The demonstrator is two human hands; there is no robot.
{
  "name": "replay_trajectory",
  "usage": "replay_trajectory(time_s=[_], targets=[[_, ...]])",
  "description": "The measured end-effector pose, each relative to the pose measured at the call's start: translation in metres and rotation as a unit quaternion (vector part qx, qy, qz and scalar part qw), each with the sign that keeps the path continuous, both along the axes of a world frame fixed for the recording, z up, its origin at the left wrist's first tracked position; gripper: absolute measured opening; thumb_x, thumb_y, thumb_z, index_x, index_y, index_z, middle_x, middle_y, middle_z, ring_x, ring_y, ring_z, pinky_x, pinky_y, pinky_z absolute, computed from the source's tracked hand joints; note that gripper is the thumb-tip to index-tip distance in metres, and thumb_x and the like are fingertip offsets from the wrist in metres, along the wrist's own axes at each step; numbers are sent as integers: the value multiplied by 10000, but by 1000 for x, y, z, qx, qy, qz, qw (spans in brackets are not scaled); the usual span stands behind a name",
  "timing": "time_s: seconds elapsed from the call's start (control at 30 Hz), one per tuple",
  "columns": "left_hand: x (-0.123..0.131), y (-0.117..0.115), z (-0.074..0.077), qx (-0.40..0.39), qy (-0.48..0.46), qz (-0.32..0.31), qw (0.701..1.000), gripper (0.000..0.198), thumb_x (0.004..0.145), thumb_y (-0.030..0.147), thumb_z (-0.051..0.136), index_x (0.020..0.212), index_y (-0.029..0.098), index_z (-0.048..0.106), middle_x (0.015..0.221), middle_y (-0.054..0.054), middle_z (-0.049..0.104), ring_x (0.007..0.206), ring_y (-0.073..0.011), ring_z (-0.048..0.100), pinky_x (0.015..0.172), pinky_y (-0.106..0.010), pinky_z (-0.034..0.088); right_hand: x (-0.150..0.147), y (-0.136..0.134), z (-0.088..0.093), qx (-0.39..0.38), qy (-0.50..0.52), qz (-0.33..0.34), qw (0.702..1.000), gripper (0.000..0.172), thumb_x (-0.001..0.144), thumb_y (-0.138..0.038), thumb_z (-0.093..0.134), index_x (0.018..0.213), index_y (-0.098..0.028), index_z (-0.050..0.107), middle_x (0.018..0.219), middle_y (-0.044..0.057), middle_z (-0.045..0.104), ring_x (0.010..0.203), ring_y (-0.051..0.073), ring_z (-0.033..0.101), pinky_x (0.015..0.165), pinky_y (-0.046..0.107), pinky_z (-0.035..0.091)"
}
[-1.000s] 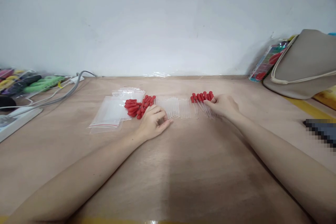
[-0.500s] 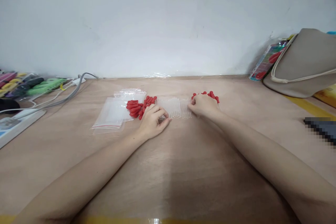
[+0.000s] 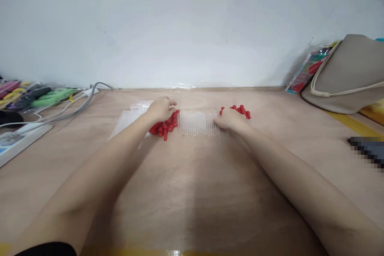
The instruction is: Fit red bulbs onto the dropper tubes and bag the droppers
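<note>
Above a pile of red rubber bulbs I hold my left hand, its fingers apart and nothing visible between them. A row of thin clear tubes lies side by side in the middle of the table. At the row's right end, the fingers of my right hand are closed on what looks like one slanted clear tube, partly hidden. Behind and beside that hand lie several droppers with red bulbs on clear tubes. Clear zip bags lie flat to the left, partly under my left forearm.
On the left are a white power strip, grey and white cables and bagged colourful items. To the right stand a grey-beige drawstring bag and a packaged item. A dark blurred object lies near the right edge.
My left hand has moved from the left end of the tube row back and left, over the red bulbs, and its fingers have opened. My right hand stays nearly in place.
</note>
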State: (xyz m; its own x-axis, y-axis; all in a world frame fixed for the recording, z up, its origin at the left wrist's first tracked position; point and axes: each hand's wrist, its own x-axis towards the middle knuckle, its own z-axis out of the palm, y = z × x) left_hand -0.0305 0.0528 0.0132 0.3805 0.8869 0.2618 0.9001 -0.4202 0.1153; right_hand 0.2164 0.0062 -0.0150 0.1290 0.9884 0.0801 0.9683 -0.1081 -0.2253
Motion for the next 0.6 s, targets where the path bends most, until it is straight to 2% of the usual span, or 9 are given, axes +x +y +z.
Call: replay_trajectory(time_s=[0.13,0.23,0.37,0.47,0.53,0.6], targets=[[5,16,-1,-110,0,9,994,213,674,313,605,833,198,686,775,-31,650,730,-187,597,679,-260,434,2,-9,5,6,31,6,999,141,684,-291,506,640,-183,586,695,104,605,652,224,564,523,308,367],[9,17,-4,-121,-15,11,993,132,632,284,640,727,198,672,705,-14,649,673,-174,595,628,-251,429,5,-17,8,8,37,5,999,239,746,-313,438,565,-186,530,693,91,600,690,236,565,572,330,366],[8,11,-1,-119,-59,5,991,140,649,275,636,750,179,629,760,-19,655,640,-148,592,585,-236,438,8,-31,8,53,5,29,998,317,807,-313,360,532,-185,451,634,82,566,705,242,558,636,358,362],[8,-3,2,-87,-195,-19,977,155,693,280,614,783,157,590,751,-28,632,626,-131,580,579,-236,448,9,-42,6,108,-20,42,993,241,827,-311,363,645,-185,457,721,106,571,810,268,539,657,357,360],[11,-20,0,-62,-326,-61,941,177,740,281,585,855,150,558,743,-22,607,636,-118,577,590,-233,453,11,-48,3,149,-34,66,986,197,837,-310,366,714,-181,449,749,114,565,819,266,525,659,353,357],[16,-42,-6,-70,-415,-103,901,241,780,280,555,985,160,513,790,-18,592,647,-105,574,588,-227,460,16,-51,-3,184,-33,109,976,175,846,-310,364,758,-179,439,736,103,558,754,242,521,653,348,354]])
